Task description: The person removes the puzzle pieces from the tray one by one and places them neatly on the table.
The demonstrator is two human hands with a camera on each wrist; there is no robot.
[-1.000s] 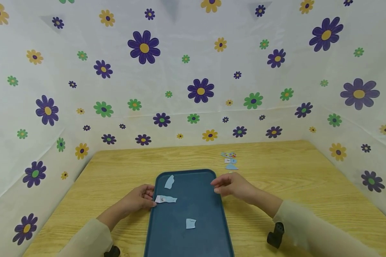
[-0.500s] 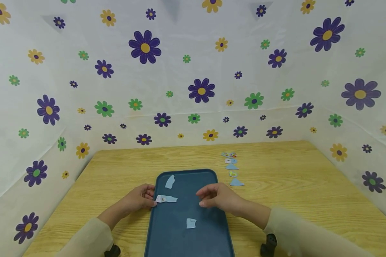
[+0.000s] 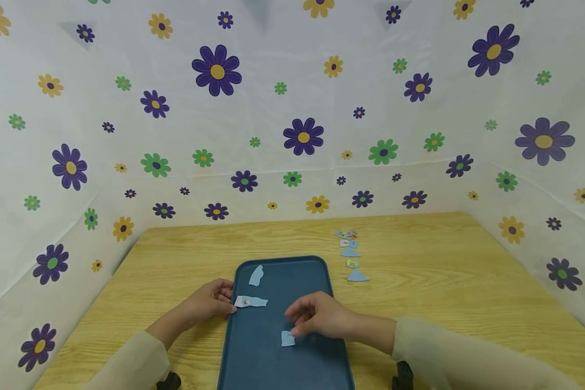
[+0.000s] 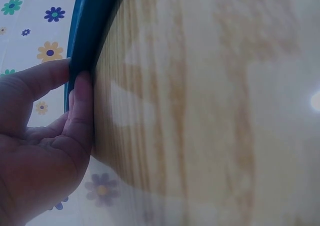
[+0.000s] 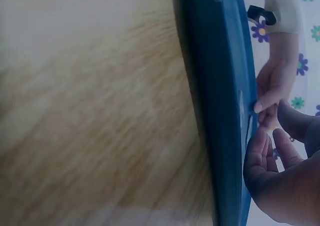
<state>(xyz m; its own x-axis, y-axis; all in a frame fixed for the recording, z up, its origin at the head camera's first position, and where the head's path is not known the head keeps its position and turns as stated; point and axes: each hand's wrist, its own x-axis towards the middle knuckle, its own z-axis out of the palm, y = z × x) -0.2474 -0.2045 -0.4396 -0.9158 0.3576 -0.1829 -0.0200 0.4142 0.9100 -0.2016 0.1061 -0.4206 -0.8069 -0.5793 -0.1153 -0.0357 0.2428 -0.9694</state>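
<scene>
A dark blue tray [image 3: 253, 363] lies on the wooden table, bearing three light blue paper pieces. My left hand [image 3: 209, 299] pinches the tray's left rim between thumb and fingers, clearest in the left wrist view. Just beside the thumb lies a long piece [image 3: 257, 302] with a small printed picture. Farther up the tray is a curved piece [image 3: 256, 275]. My right hand [image 3: 323, 316] hovers over the tray with loosely bent fingers and a gap between thumb and forefinger. Its thumb tip overlaps the corner of a small squarish piece [image 3: 287, 339]; contact cannot be told.
Right of the tray, several cut pieces lie in a column on the wooden table [image 3: 443, 281]: a blue triangle [image 3: 358, 276], a yellow-marked piece [image 3: 352, 264], another blue triangle [image 3: 350, 252] and colourful pieces [image 3: 346, 234] farther back. A flower-printed curtain [image 3: 253, 108] surrounds the table.
My right hand has moved left and nearer from the tray's right rim to the small squarish piece, uncovering pieces on the table. My left hand keeps its place on the rim.
</scene>
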